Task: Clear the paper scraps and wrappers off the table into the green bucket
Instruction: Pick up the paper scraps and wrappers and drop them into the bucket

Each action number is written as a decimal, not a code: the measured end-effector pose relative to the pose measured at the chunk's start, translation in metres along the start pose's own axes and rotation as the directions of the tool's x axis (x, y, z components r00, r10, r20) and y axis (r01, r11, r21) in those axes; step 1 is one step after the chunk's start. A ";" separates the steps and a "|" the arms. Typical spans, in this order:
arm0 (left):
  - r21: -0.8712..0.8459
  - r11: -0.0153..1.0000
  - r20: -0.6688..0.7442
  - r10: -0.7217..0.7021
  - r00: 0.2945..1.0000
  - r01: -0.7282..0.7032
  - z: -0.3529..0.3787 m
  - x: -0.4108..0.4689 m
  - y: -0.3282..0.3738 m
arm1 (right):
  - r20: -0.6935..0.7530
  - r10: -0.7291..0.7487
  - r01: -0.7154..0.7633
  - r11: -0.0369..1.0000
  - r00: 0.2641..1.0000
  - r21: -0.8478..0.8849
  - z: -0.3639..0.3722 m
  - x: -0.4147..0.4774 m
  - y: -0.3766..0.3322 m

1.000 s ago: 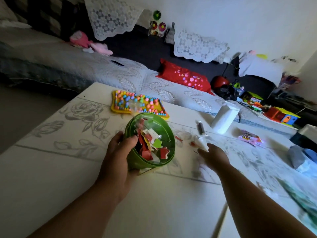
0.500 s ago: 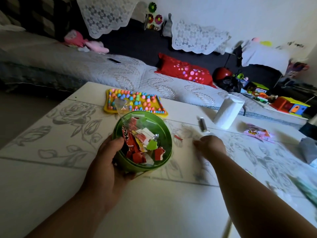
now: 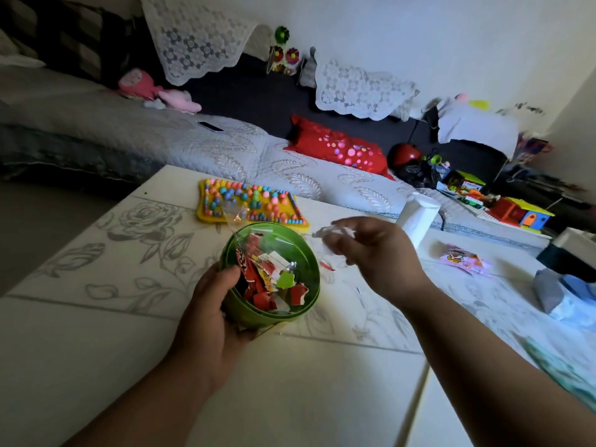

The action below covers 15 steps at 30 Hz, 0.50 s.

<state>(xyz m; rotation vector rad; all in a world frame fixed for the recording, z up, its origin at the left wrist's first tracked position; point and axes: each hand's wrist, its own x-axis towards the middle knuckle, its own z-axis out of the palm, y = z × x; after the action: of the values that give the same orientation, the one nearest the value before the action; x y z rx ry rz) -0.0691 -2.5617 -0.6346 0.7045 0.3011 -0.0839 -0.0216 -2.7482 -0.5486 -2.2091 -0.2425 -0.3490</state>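
Note:
The green bucket (image 3: 292,314) is tilted toward me on the white floral table (image 3: 96,317), holding several red, white and green paper scraps. My left hand (image 3: 213,314) grips its near left rim. My right hand (image 3: 371,253) hovers just right of the bucket's mouth, its fingers pinched on a clear crinkled wrapper (image 3: 332,232). A small red scrap (image 3: 327,265) lies on the table below that hand. A pink wrapper (image 3: 464,258) lies further right.
A yellow bead board (image 3: 251,204) lies behind the bucket with a clear wrapper (image 3: 237,214) on it. A white tissue roll (image 3: 417,219) stands at the table's far edge. Blue-grey cloth (image 3: 561,291) sits at the right. A bed with a red pillow (image 3: 338,150) lies beyond.
My right hand closed on a wrapper on the table, then lifted it up toward the bucket's mouth. My left hand kept holding the bucket.

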 end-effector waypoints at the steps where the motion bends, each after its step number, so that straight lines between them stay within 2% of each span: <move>1: -0.003 1.000 -0.001 0.003 1.000 -0.003 0.000 0.000 0.000 | 0.019 -0.047 0.048 0.998 0.999 -0.042 0.006 -0.004 -0.012; 4: 0.010 1.000 -0.002 0.018 1.000 -0.018 0.001 -0.003 0.001 | 0.138 -0.210 0.244 0.914 0.968 -0.325 0.028 -0.011 -0.037; 6: 0.024 0.999 -0.005 0.022 1.000 -0.022 0.000 -0.005 -0.001 | 0.256 -0.241 0.333 0.844 0.936 -0.421 0.041 -0.016 -0.052; 10: 0.009 1.000 0.000 0.023 1.000 -0.023 -0.002 -0.006 0.000 | 0.479 -0.168 0.435 0.730 0.862 -0.527 0.061 -0.021 -0.071; 15: 0.009 1.000 -0.001 0.025 1.000 -0.025 -0.005 -0.006 0.001 | 0.612 0.078 0.429 0.644 0.787 -0.633 0.073 -0.020 -0.077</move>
<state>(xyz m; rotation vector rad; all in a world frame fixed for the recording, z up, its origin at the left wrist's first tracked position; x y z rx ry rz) -0.0759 -2.5578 -0.6364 0.7169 0.2934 -0.0609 -0.0507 -2.6447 -0.5411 -3.1088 -0.8068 0.2281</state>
